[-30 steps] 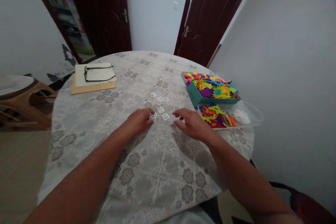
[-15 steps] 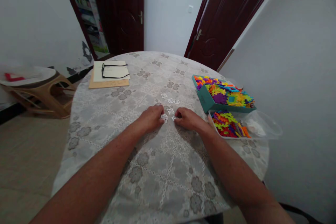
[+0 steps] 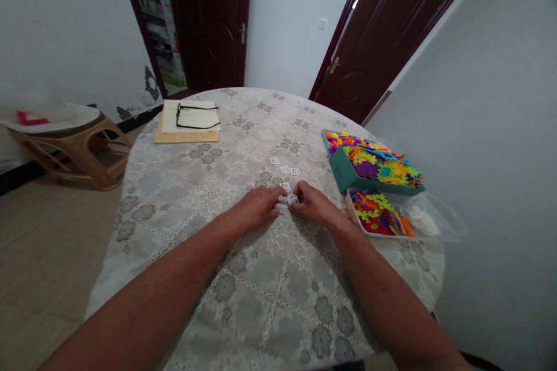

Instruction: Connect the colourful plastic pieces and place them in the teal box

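Note:
My right hand [image 3: 310, 203] pinches a small white lattice piece [image 3: 293, 199] just above the patterned tablecloth. Close on its left, my left hand [image 3: 261, 207] has thumb and forefinger bent around another thin white piece [image 3: 281, 206], seen nearly edge-on. Just beyond the fingertips lies a white lattice piece [image 3: 285, 186]. Farther back are a pair of pieces side by side, the left one [image 3: 285, 170] and the right one [image 3: 295, 171], and one more white piece [image 3: 275, 160] lies behind them.
Teal boxes [image 3: 343, 171] of colourful plastic pieces stand on the right, beside a clear tub [image 3: 355, 217] holding more. Black glasses [image 3: 198, 126] rest on papers [image 3: 169, 113] at the back left. A wooden stool [image 3: 108, 177] stands left of the table [image 3: 243, 151].
The white piece in my right hand is now raised and tilted. My left hand has moved right, closer to it, with its piece turned edge-on. The view has shifted slightly.

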`<control>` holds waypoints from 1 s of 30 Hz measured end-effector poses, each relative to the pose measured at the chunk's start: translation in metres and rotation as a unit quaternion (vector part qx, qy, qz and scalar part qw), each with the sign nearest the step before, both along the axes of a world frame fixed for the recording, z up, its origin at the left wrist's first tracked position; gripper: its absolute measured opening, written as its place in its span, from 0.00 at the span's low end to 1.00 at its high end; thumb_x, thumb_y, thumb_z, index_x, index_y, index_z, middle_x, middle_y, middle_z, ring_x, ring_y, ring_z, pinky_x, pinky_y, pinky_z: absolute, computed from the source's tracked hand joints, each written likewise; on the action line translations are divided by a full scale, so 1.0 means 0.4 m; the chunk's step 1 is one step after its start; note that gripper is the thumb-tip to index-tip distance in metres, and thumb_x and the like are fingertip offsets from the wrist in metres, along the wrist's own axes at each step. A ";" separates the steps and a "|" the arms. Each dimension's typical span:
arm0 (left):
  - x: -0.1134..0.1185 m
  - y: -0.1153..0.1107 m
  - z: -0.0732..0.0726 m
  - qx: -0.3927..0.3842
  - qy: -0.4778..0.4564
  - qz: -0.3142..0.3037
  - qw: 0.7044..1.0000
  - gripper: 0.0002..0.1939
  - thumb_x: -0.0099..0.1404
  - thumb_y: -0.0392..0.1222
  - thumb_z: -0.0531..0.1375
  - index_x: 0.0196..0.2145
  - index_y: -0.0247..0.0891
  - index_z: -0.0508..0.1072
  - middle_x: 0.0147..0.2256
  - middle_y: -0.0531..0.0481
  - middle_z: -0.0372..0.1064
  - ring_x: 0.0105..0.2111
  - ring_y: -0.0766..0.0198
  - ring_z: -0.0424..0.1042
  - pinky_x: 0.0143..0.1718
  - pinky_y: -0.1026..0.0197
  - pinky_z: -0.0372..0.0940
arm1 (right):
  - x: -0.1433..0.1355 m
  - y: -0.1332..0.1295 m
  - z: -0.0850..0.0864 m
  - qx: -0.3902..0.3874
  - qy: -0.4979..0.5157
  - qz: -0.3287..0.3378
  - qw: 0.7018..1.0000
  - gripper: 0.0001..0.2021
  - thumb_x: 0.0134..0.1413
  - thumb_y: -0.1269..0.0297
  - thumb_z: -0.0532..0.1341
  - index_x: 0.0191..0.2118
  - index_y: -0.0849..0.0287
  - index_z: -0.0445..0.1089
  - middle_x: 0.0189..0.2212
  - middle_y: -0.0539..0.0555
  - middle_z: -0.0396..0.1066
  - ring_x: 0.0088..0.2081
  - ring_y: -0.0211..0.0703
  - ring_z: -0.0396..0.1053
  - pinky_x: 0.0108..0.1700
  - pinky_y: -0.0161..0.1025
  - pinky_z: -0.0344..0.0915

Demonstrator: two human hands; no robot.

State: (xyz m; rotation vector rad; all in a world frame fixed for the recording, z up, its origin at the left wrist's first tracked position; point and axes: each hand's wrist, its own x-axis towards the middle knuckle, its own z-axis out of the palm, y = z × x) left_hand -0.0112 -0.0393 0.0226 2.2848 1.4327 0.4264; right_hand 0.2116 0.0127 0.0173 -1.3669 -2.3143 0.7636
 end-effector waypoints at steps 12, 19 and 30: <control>-0.014 0.008 -0.023 0.020 0.012 0.023 0.999 0.09 0.69 0.39 0.59 0.45 0.41 0.76 0.43 0.43 0.78 0.45 0.51 0.75 0.48 0.52 0.66 | -0.037 -0.021 -0.021 -0.054 0.193 0.031 0.979 0.10 0.62 0.61 0.59 0.47 0.54 0.72 0.35 0.50 0.77 0.34 0.43 0.73 0.39 0.39 0.70; -0.010 -0.001 -0.005 0.023 0.031 0.023 0.999 0.07 0.69 0.39 0.60 0.44 0.40 0.76 0.45 0.42 0.77 0.47 0.52 0.74 0.51 0.52 0.66 | -0.047 0.027 -0.063 0.225 0.005 -0.009 0.974 0.16 0.67 0.64 0.57 0.57 0.58 0.72 0.53 0.65 0.72 0.58 0.58 0.67 0.63 0.54 0.63; -0.020 -0.001 -0.005 0.014 0.037 0.028 0.999 0.10 0.70 0.39 0.59 0.47 0.39 0.77 0.46 0.41 0.78 0.47 0.50 0.76 0.50 0.52 0.67 | -0.048 0.037 -0.068 0.186 -0.032 -0.005 0.982 0.08 0.67 0.61 0.60 0.45 0.57 0.74 0.43 0.60 0.75 0.48 0.53 0.71 0.55 0.46 0.66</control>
